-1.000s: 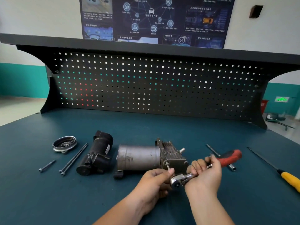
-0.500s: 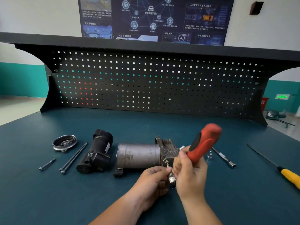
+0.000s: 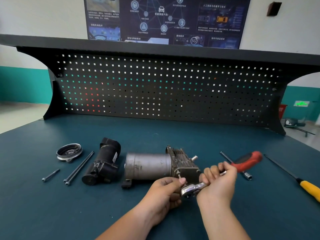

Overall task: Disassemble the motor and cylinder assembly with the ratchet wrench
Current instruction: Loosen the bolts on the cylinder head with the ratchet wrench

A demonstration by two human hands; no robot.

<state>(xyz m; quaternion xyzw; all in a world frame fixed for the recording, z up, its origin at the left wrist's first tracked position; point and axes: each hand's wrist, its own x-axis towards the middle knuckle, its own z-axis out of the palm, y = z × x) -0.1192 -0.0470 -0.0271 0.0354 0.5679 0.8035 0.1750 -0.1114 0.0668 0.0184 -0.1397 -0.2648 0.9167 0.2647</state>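
Dark teal tabletop (image 3: 173, 132) carries everything. Grey metal motor and cylinder assembly (image 3: 149, 166), finned block at right end, lies on side at centre. Chrome-headed, red-handled ratchet wrench (image 3: 247, 161): head at assembly's near right corner, handle low, out to right. Right hand (image 3: 218, 184): fingers wrapped round wrench shank, wrist straight. Left hand (image 3: 164, 191): fingers curled at same corner, thumb beside wrench head, bracing assembly. Small protruding bolt (image 3: 178, 174) just above thumb. Judgement: keep socket square, swings short, assembly pinned; otherwise likely slip.

Workshop, pegboard-backed workbench (image 3: 164, 90), teal mat (image 3: 52, 213), auto-tech wall poster (image 3: 164, 19)
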